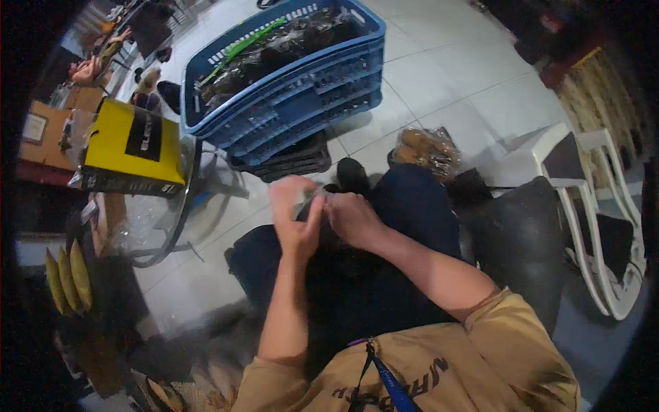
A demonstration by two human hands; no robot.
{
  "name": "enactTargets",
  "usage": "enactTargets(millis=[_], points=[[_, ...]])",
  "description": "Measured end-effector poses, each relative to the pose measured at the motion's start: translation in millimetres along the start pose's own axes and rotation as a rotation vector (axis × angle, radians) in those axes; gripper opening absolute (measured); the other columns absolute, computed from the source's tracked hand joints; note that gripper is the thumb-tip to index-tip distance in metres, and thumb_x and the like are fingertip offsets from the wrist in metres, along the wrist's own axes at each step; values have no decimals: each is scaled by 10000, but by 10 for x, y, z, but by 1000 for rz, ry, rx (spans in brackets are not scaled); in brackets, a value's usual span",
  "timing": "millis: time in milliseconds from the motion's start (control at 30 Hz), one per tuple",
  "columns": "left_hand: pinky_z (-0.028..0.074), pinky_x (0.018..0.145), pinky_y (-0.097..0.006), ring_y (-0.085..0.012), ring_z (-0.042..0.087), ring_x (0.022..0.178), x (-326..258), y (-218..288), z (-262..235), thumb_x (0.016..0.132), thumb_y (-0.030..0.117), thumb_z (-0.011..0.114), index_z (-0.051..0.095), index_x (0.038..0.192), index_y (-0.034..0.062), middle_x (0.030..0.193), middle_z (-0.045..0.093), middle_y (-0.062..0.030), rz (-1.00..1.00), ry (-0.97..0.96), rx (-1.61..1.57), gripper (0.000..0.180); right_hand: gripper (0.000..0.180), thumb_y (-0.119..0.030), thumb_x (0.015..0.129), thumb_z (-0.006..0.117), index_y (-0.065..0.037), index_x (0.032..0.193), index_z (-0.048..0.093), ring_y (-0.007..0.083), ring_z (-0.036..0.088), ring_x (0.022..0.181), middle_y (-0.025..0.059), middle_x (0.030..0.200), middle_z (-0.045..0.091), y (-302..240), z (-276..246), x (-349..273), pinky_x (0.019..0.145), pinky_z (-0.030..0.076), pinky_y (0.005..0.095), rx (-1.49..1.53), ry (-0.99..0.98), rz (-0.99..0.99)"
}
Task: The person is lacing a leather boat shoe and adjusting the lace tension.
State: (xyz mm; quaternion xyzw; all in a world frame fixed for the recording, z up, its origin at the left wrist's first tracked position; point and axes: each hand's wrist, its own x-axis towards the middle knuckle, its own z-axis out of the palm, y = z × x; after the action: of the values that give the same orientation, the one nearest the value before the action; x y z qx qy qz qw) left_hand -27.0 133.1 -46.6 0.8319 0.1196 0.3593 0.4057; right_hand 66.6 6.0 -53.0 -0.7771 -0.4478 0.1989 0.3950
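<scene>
Above my lap, my two hands meet close together. My left hand (296,218) is smeared by motion; its thumb points up toward the right hand, and its fingers curl over at the top. Beside it, my right hand (353,218) is closed, knuckles up, with the fingers pinched toward the left thumb. A small, pale, see-through bit shows between the hands, too blurred to name. What lies under the right fingers is hidden. My dark trousers (419,206) are just below and behind the hands.
Ahead stands a blue plastic crate (288,103) filled with dark items in clear plastic. A yellow and black box (134,147) rests at the left by a round-framed stand (185,213). A clear bag of brown items (427,151) lies ahead right; a white chair (590,199) stands right.
</scene>
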Motion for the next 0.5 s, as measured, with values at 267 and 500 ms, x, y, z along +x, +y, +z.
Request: enactTargets(millis=[267, 500], points=[[282, 1191, -456, -282, 460, 1387, 83, -193, -88, 1034, 403, 523, 292, 1598, 75, 1483, 491, -160, -438, 416, -629, 692, 513, -356, 1129, 384, 66, 1219, 663, 368, 680, 1135, 259, 1068, 725, -280, -1140, -158, 1029, 465, 458, -92, 464, 74], [278, 1190, -427, -283, 434, 1403, 94, -155, -23, 953, 312, 634, 373, 1570, 64, 1520, 458, -165, -562, 190, -583, 714, 579, -438, 1129, 383, 32, 1299, 674, 211, 638, 1155, 138, 1268, 684, -380, -2353, -403, 1042, 470, 341, 531, 1103, 259]])
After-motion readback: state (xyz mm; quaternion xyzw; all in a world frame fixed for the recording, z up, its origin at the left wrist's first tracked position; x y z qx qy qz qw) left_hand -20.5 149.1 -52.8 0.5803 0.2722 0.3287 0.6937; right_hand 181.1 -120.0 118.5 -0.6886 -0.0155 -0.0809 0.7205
